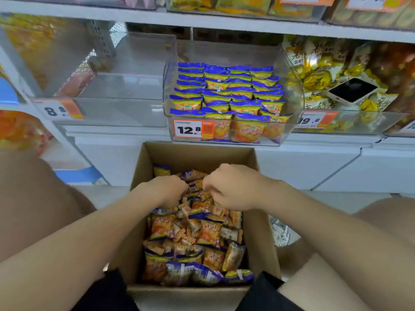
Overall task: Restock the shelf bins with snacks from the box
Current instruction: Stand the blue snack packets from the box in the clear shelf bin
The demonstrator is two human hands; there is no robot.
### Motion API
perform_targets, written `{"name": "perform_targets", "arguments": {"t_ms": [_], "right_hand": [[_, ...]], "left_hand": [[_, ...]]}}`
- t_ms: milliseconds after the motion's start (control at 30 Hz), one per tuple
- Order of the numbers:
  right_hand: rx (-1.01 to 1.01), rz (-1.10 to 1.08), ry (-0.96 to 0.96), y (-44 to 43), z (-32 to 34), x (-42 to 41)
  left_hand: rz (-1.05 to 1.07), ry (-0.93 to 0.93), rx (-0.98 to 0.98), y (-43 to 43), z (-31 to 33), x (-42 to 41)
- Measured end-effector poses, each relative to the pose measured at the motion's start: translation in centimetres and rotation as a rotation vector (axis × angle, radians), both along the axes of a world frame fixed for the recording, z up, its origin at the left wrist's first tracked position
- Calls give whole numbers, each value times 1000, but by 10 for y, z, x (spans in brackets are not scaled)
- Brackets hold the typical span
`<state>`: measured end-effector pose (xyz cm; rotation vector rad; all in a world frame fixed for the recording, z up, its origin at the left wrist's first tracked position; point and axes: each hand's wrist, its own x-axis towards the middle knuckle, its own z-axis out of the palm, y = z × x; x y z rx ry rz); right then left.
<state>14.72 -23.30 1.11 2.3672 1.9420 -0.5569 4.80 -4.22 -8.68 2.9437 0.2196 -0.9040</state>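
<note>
- Head view shows both your hands down in the box (197, 154), which stands below the shelf (107, 131). The snack packets (202, 236) lie in it as a loose heap, facing every way.
- Your right hand (231, 187) has its fingers clenched on the snack packets at the top of the heap. Your left hand (167, 190) curls its fingers down into the heap, and I cannot tell whether they hold anything.
- A handful of slick wrappers grabbed like this could shed a packet as you lift. It would likely land on the floor (332, 199) beside the box.
- Squeeze too hard to prevent that and you may crush what look like brittle snacks.
- The matching bin (168, 95), marked by the 12.8 tag (190, 130), already looks nearly full, with blue-topped rows (226, 95) standing neatly on edge. Push a bunch in and you could topple the rows or tip packets over the low front wall.
- Packets from the heap will come up in mixed directions. Drop them in unsorted and the tidy facing is lost.
- The clear bin on the left (116, 108) looks empty, but it carries a different price. Stock put there would be mislabelled.
- A phone (352, 90) lies on the yellow packets (314, 79) in the bin on the right. A wide swing of your right arm could knock it off.
</note>
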Motion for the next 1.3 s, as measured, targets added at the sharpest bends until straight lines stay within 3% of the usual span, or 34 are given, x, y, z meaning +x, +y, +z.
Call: {"name": "perform_targets", "arguments": {"t_ms": [267, 500, 633, 733, 867, 967, 1067, 1200, 1300], "right_hand": [[-81, 25, -51, 34, -21, -14], [-254, 3, -73, 52, -15, 8], [-160, -44, -53, 54, 3, 23], [-84, -65, 23, 49, 21, 32], [-45, -27, 233, 37, 41, 36], [299, -84, 417, 34, 53, 31], [594, -249, 525, 36, 63, 35], [652, -522, 649, 39, 76, 47], [765, -673, 874, 49, 77, 45]], "left_hand": [[-22, 148, 82, 7, -57, -25], [237, -56, -84, 20, -48, -18], [469, -228, -393, 21, -8, -8], [601, -249, -627, 18, 39, -7], [974, -267, -1193, 17, 99, -12], [1119, -291, -1532, 20, 133, -20], [1008, -379, -1329, 21, 153, -25], [812, -726, -1174, 21, 170, -26], [694, -828, -1118, 25, 177, -16]]}}
